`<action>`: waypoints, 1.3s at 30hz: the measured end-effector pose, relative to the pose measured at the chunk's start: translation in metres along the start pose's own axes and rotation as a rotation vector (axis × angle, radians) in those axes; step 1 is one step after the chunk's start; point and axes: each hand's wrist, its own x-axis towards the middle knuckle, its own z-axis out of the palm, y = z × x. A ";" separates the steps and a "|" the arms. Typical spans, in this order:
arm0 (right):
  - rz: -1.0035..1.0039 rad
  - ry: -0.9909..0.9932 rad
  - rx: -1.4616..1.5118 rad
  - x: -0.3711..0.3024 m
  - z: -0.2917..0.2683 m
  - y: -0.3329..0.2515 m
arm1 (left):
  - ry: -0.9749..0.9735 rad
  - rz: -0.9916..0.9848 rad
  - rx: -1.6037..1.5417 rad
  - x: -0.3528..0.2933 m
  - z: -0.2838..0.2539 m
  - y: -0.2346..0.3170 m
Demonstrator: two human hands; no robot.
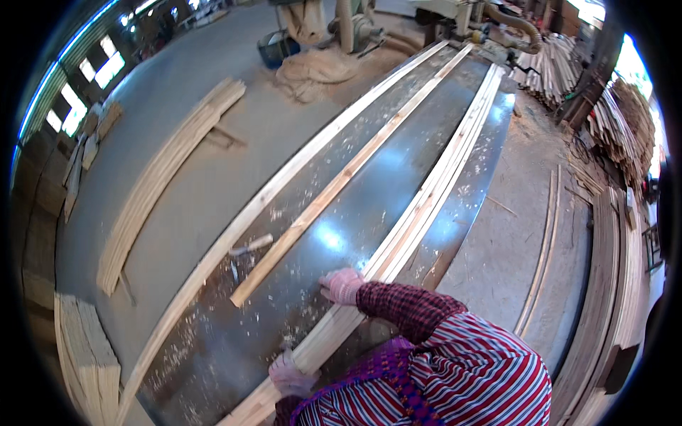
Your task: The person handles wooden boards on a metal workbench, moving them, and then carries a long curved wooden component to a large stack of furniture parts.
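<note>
A bundle of long pale wooden strips (426, 201) lies lengthwise on a dark metal table (348, 206), passing close in front of me. At its near end my left hand (290, 375), in a pale pinkish glove, is closed on the strips, slightly blurred. Farther along, my gloved right hand (344, 285) reaches across the same bundle, with curled fingers at its left edge. The undersides of both grips are hidden. To the left of my hands, a single wooden strip (334, 181) rests apart on the tabletop.
A long wooden rail (280, 181) borders the table's left side. Wood chips and a short offcut (252, 245) lie on the top. A machine (455, 11) stands at the far end. Stacked boards (170, 174) sit on the floor at left, with more timber (604, 284) at right.
</note>
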 end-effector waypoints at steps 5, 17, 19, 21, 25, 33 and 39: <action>-0.037 0.004 0.047 0.001 0.001 -0.002 | 0.018 0.018 -0.020 -0.002 -0.013 0.006; -0.025 0.011 0.008 0.000 0.004 0.004 | 0.011 0.030 -0.034 0.000 0.007 0.000; -0.002 -0.023 -0.005 0.002 0.002 0.002 | 0.028 0.029 -0.017 -0.001 0.005 -0.001; 0.023 -0.071 -0.004 0.001 -0.002 -0.001 | -0.008 -0.004 0.016 -0.001 0.004 0.003; 0.013 -0.061 0.023 0.002 -0.002 -0.001 | -0.022 0.019 0.000 0.000 0.014 -0.009; 0.014 -0.115 0.004 -0.001 -0.010 -0.005 | -0.076 -0.052 0.052 -0.006 0.008 -0.005; 0.018 -0.128 0.008 0.003 -0.007 0.000 | -0.166 -0.088 0.057 0.003 0.001 0.001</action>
